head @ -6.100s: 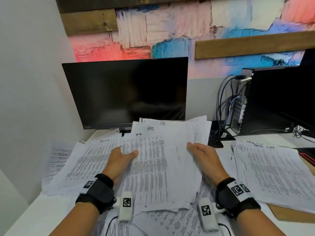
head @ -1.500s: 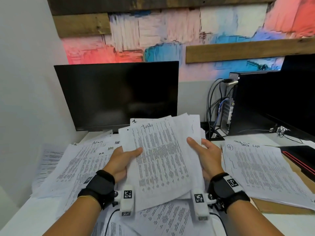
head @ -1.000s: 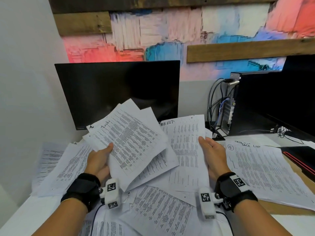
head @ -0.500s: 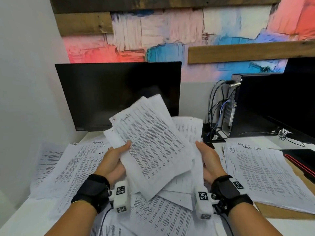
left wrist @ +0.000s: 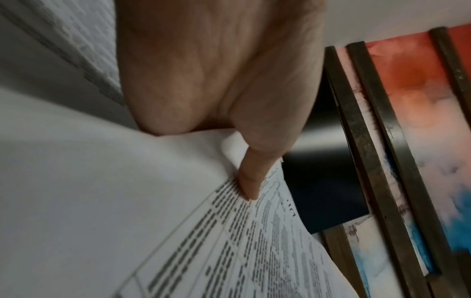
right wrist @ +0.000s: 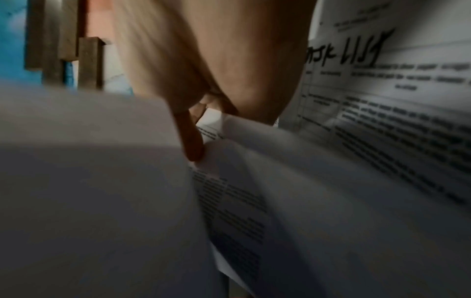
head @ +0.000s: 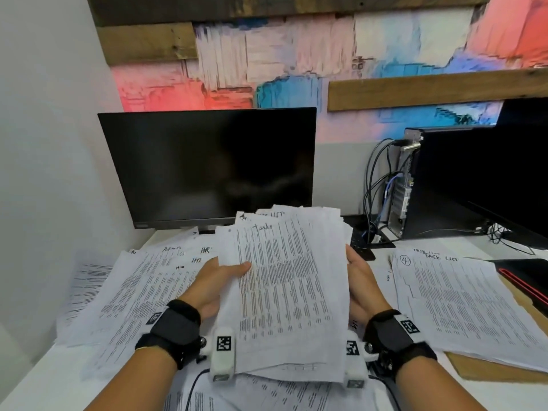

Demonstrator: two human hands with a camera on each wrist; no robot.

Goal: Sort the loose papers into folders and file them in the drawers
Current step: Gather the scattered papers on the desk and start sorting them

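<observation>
Both hands hold one thick stack of printed papers (head: 292, 289) up off the worktop (head: 35, 378), in front of the dark monitor (head: 207, 167). The left hand (head: 218, 283) grips the stack's left edge, thumb laid across the top sheet, which has "Tasks" handwritten at its head; its other fingers are hidden under the paper. The right hand (head: 360, 287) clasps the right edge, and in the right wrist view a finger is pressed in among the sheets. The stack is uneven, with sheet corners fanning out at the far end.

Below and to the left lies a spread of loose sheets (head: 142, 286), some marked "HR" by hand. To the right, a separate pile headed "Task List" with a circled 4 (head: 462, 304) rests on a brown folder (head: 486, 370). Behind that stands a black computer tower (head: 439, 185) with cables at its back.
</observation>
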